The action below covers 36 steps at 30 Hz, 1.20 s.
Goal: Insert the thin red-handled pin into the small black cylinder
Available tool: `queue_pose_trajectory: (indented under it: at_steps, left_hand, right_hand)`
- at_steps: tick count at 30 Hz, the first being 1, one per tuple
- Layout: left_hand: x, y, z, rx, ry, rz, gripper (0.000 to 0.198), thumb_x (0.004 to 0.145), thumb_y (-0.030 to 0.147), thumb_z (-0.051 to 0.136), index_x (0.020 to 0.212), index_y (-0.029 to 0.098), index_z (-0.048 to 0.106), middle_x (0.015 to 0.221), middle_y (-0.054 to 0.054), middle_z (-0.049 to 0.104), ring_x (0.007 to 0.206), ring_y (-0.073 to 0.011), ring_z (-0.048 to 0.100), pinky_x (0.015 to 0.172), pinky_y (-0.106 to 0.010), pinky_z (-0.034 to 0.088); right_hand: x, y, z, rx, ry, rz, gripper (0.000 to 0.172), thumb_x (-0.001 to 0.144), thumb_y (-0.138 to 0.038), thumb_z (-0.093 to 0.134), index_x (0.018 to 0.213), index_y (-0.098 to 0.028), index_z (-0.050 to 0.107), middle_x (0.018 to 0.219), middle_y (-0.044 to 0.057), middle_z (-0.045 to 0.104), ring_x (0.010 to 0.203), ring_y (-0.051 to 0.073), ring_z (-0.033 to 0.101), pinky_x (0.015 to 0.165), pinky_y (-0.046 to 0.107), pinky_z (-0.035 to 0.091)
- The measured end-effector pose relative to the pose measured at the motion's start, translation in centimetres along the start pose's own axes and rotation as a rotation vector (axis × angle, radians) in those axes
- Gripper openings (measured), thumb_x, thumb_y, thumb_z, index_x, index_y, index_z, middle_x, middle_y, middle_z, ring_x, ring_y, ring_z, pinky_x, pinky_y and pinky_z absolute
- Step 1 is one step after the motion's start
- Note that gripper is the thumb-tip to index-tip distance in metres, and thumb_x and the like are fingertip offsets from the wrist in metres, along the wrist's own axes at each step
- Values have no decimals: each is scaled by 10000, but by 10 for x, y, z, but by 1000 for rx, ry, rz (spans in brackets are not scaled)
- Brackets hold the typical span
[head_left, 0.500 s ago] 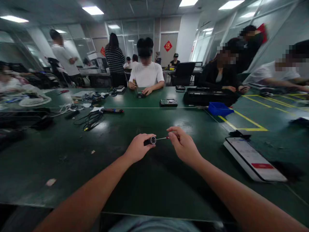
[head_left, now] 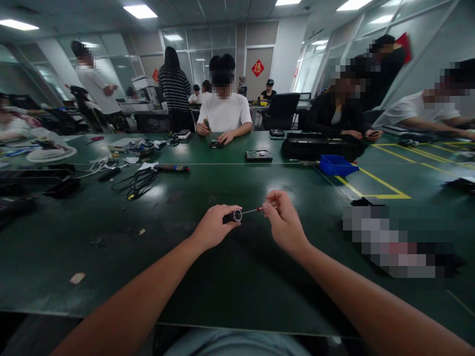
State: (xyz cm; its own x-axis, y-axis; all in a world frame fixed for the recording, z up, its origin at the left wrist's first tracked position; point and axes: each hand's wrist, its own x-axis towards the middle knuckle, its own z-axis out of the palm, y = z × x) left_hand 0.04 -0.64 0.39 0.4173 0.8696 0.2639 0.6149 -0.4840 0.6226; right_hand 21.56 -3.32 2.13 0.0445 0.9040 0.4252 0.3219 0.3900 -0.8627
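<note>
Between the thumb and fingers of my left hand (head_left: 212,228) is a small black cylindrical part (head_left: 237,215) with a pale ring around its round end, which faces to the right and toward me. My right hand (head_left: 286,222) is closed on a thin screwdriver (head_left: 259,209) with a red collar; most of its handle is hidden by the fingers. The slim metal shaft points left, and its tip is at the ringed end of the part. How deep the tip sits I cannot tell. Both hands are just above the green table (head_left: 230,296).
Ahead lie a hard drive (head_left: 259,155), a blue bin (head_left: 338,165) and a long black housing (head_left: 321,146). Black cables (head_left: 138,184) and a tool with a dark handle (head_left: 172,168) lie left. A pixelated object (head_left: 393,242) is at right. A person (head_left: 223,111) works opposite.
My right hand has shifted slightly right and up with the screwdriver, so its shaft slants more. The left hand and black part have barely moved.
</note>
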Motion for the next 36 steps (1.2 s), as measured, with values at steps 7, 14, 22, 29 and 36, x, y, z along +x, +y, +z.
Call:
queue_pose_trajectory:
  at_steps: [7, 14, 22, 29, 36]
  left_hand:
    - [0, 1, -2, 0, 36, 25, 405, 865, 252, 728, 1261, 280, 651, 1152, -30, 699, 1070, -229, 614, 974, -392, 453]
    - [3, 3, -4, 19, 86, 119, 384, 888, 270, 705, 1267, 281, 641, 1213, -36, 689, 1135, -233, 601, 1037, -432, 419]
    - [1, 2, -2, 22, 52, 36, 406, 873, 259, 719, 1269, 298, 638, 1136, -17, 698, 1066, -224, 609, 984, -413, 443]
    - [1, 5, -4, -82, 57, -44, 314, 884, 244, 677, 1196, 248, 638, 1188, -35, 658, 1096, -214, 605, 982, -373, 475]
    - [4, 13, -8, -78, 28, -164, 416, 956, 319, 539, 1354, 206, 496, 1271, -113, 605, 1138, -255, 596, 988, -413, 480]
  right_hand:
    - [7, 8, 7, 329, 27, 161, 246, 921, -452, 586, 909, -210, 629, 790, 17, 637, 723, 175, 614, 713, 359, 518]
    - [21, 20, 3, 724, 83, 592, 241, 819, -396, 698, 724, -196, 603, 597, -23, 546, 520, 116, 487, 524, 272, 465]
    - [15, 15, 6, 527, 138, 383, 265, 799, -465, 717, 800, -216, 627, 725, -5, 610, 651, 144, 563, 584, 291, 501]
    - [17, 11, -2, 430, 166, 247, 219, 869, -447, 650, 854, -229, 637, 736, -16, 617, 641, 137, 563, 611, 295, 488]
    - [22, 3, -15, 413, 244, 94, 170, 922, -417, 612, 921, -248, 618, 808, -9, 623, 684, 138, 574, 663, 298, 505]
